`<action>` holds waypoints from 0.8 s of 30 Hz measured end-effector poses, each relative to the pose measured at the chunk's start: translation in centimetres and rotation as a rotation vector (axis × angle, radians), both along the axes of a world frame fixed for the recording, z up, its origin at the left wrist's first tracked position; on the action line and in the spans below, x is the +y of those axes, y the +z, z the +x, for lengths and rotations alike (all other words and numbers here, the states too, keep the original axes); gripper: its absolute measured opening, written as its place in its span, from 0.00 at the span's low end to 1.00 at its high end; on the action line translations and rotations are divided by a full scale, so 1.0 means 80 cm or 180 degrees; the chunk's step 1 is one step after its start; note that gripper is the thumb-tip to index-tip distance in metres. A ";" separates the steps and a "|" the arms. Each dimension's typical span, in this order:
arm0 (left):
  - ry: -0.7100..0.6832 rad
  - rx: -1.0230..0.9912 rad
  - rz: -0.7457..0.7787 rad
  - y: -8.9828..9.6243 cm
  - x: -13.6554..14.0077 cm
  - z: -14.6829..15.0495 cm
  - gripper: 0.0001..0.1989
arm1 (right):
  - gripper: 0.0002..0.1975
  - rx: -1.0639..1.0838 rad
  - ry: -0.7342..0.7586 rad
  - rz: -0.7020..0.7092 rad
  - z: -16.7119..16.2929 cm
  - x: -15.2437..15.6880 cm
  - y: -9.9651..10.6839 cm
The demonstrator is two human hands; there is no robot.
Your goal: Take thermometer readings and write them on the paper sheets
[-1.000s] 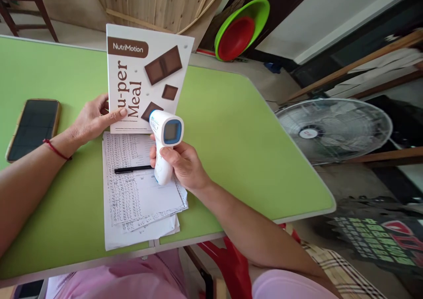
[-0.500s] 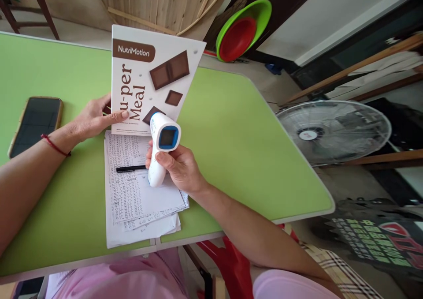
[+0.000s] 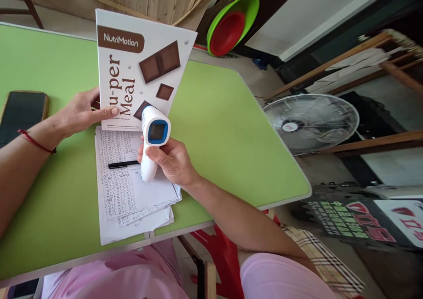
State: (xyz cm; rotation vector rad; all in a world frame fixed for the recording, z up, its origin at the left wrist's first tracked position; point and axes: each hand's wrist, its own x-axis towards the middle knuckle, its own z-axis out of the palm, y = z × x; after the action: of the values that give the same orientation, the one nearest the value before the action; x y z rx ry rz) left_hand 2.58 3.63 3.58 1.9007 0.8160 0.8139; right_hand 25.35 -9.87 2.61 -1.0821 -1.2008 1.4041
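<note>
My left hand (image 3: 90,109) grips the lower left edge of a white box (image 3: 155,43) marked "NutriMotion", thumb on its front and the other fingers mostly hidden behind. Pictures of chocolate pieces cover the tilted box. In my right hand (image 3: 172,160) is a white infrared thermometer (image 3: 150,169), held by its handle, with a blue-framed dark screen (image 3: 157,132) facing me. Its head overlaps the box's lower edge in view; whether they touch I cannot tell. Beneath lie handwritten papers (image 3: 115,193) with a black pen (image 3: 123,164) across them.
A phone (image 3: 23,113) lies at the left of the green table (image 3: 224,127). Past the table's right edge stands a fan (image 3: 310,122). Green and red basins (image 3: 228,34) are beyond the far edge. A red stool (image 3: 221,255) sits below the near edge.
The whole view has shifted, so the table and things appear further left and slightly higher. Both hands keep their holds on the box and the thermometer.
</note>
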 end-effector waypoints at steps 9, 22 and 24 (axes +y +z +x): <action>0.0139 0.0204 -0.0175 0.016 -0.006 0.004 0.32 | 0.22 0.0237 0.0099 -0.0053 0.002 0.002 0.005; 0.0343 -0.0155 -0.0336 0.022 0.003 -0.003 0.36 | 0.21 -0.1300 -0.0283 0.0675 0.065 0.017 0.036; 0.0454 0.0013 -0.0168 0.022 0.009 -0.011 0.36 | 0.21 -0.2084 -0.0211 0.0637 0.094 0.029 0.035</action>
State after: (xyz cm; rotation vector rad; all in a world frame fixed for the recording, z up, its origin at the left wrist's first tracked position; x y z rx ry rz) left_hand 1.69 4.37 5.36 1.8138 0.9750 0.8665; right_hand 32.84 -7.55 5.41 -1.4754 -1.7028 0.8667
